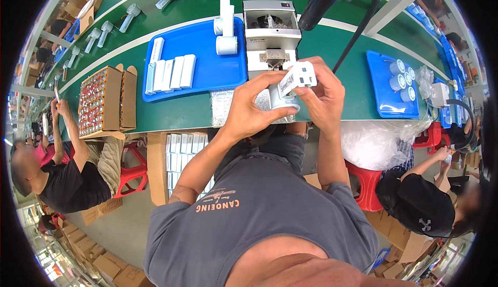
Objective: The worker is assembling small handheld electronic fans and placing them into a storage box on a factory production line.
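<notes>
Casing gripped between left hand and right hand. Slack grip could let it strike the machine just beyond.

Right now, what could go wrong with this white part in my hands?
The white part might slip from between your left hand and right hand. Reaching left could knock the white fan pieces at the right side of the blue tray. The black cable looks close to your right hand and may snag.
</notes>
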{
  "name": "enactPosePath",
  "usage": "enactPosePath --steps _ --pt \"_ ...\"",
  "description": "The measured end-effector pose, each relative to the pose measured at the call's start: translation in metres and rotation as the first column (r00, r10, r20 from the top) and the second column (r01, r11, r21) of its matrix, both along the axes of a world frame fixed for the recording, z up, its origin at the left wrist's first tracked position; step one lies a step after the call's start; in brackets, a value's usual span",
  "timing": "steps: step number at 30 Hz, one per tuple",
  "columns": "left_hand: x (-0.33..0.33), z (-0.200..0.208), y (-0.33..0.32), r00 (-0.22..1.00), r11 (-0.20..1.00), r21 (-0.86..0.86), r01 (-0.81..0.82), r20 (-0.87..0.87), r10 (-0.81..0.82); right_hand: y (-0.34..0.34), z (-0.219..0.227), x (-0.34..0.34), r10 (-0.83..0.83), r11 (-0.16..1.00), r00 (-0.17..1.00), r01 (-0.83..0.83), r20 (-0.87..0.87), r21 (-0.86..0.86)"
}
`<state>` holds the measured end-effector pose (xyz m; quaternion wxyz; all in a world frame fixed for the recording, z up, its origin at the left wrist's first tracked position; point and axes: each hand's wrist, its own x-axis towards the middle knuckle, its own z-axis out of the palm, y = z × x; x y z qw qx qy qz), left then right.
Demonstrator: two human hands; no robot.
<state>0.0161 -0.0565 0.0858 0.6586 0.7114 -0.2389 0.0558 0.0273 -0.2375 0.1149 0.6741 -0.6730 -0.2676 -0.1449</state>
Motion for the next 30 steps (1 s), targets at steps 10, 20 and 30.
enactPosePath --steps 10,20,30 --pt "-0.003 -0.009 -0.004 0.959 0.97 -0.243 0.027 -0.268 -0.094 0.008 0.0 -0.001 -0.074 0.997 0.994 0.073 -0.074 -0.023" --pt "-0.006 -0.017 0.004 0.987 0.998 -0.051 -0.046 -0.158 0.038 0.013 -0.007 -0.004 -0.25 0.965 0.968 0.249 -0.006 -0.088" --pt "-0.012 -0.006 0.014 0.969 0.92 0.308 -0.243 0.043 0.242 0.003 -0.026 -0.014 -0.171 0.699 0.934 0.34 0.315 -0.629"
